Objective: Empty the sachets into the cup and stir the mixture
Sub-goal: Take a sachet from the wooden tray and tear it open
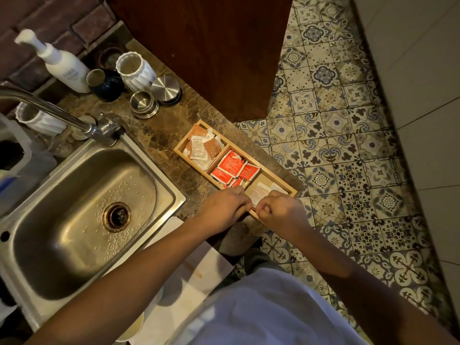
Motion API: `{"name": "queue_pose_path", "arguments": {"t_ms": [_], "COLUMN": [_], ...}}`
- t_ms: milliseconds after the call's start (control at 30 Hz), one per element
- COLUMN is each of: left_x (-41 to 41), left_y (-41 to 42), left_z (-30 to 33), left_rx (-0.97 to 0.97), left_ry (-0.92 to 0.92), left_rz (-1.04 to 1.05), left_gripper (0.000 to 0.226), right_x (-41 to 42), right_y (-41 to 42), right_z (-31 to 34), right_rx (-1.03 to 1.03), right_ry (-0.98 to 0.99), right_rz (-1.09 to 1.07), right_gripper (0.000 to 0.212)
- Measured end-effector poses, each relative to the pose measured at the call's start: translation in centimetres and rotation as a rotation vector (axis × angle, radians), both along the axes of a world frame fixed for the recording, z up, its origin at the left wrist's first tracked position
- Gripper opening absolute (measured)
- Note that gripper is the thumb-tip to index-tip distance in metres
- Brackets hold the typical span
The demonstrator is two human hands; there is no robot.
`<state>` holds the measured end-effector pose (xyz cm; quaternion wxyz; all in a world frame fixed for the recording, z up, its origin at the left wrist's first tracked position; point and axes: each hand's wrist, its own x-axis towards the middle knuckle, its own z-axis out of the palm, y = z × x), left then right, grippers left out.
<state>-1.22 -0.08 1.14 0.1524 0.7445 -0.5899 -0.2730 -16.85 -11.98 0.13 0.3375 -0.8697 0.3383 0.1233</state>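
Hands meet over the wooden tray's (pixel 179 147) near compartment: left hand (pixel 225 206) and right hand (pixel 281 210) each pinch a white sachet (pixel 256 198) stretched between them.

Print on the red sachets (pixel 230 168) seems too blurred to read.

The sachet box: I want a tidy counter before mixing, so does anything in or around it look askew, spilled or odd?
Nothing spilled. The wooden box lies diagonal to the counter edge, its near end at the rim. Sachets are jumbled, not stacked: brown-and-white ones far, red ones in the middle. Both hands, left and right, pinch something over the near compartment.
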Motion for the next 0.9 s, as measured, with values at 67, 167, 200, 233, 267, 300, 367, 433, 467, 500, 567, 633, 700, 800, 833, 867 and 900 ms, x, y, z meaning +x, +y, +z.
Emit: {"name": "queue_pose_path", "arguments": {"t_ms": [67, 167, 200, 233, 267, 300, 367, 433, 467, 500, 567, 633, 700, 800, 833, 867, 900], "left_x": [-0.1, -0.1, -0.1, -0.1, -0.1, -0.1, -0.1, -0.3, -0.5, -0.6, -0.9, -1.1, -1.4, -1.9, -1.9, -2.1, -2.2], "left_y": [0.3, 0.7, 0.9, 1.0, 1.1, 1.2, 1.3, 1.4, 1.5, 1.5, 1.8, 2.1, 2.6, 3.9, 4.5, 5.2, 5.9], "left_z": [0.4, 1.1, 1.3, 1.6, 1.9, 2.2, 2.6, 2.9, 3.1, 3.4, 3.9, 4.7, 5.9, 7.8, 8.4, 8.9, 9.5], "left_rx": [-0.027, -0.051, -0.063, -0.077, -0.093, -0.107, -0.127, -0.142, -0.149, -0.155, -0.174, -0.194, -0.221, -0.275, -0.296, -0.319, -0.343], "left_ry": [0.033, 0.063, 0.065, 0.069, 0.073, 0.076, 0.091, 0.118, 0.138, 0.163, 0.216, 0.27, 0.32, 0.386, 0.405, 0.425, 0.446], "left_rz": [-0.002, 0.008, 0.019, 0.029, 0.035, 0.039, 0.05, 0.073, 0.095, 0.125, 0.207, 0.292, 0.364, 0.51, 0.564, 0.615, 0.664], "left_gripper": [0.021, 0.018, 0.016, 0.014, 0.013, 0.013, 0.012, 0.013, 0.014, 0.015, 0.016, 0.013, 0.011, 0.012, 0.012, 0.01, 0.01], "right_x": [-0.1, -0.5, -0.6, -0.6, -0.7, -0.7, -0.8, -1.0, -1.1, -1.2, -1.6, -2.1, -2.3, -2.0, -1.8, -1.4, -0.9], "right_y": [-0.1, -0.3, -0.4, -0.5, -0.6, -0.6, -0.7, -0.8, -0.9, -0.9, -1.1, -1.3, -1.4, -1.1, -0.9, -0.6, -0.3], "right_z": [0.2, 0.6, 0.7, 0.9, 1.1, 1.3, 1.8, 2.4, 2.6, 2.8, 3.3, 4.0, 5.1, 7.1, 7.7, 8.2, 8.7], "right_rx": [0.006, 0.007, -0.003, -0.017, -0.028, -0.032, -0.025, -0.025, -0.024, -0.011, 0.077, 0.206, 0.324, 0.459, 0.474, 0.488, 0.508], "right_ry": [0.015, -0.017, -0.028, -0.031, -0.032, -0.031, -0.038, -0.057, -0.08, -0.111, -0.198, -0.3, -0.371, -0.426, -0.427, -0.419, -0.41], "right_rz": [-0.002, -0.014, -0.01, -0.007, -0.009, -0.02, -0.059, -0.089, -0.095, -0.106, -0.162, -0.216, -0.229, -0.196, -0.176, -0.163, -0.157], "right_gripper": [0.016, 0.017, 0.017, 0.017, 0.017, 0.017, 0.015, 0.012, 0.01, 0.008, 0.008, 0.011, 0.012, 0.006, 0.005, 0.005, 0.004]}}
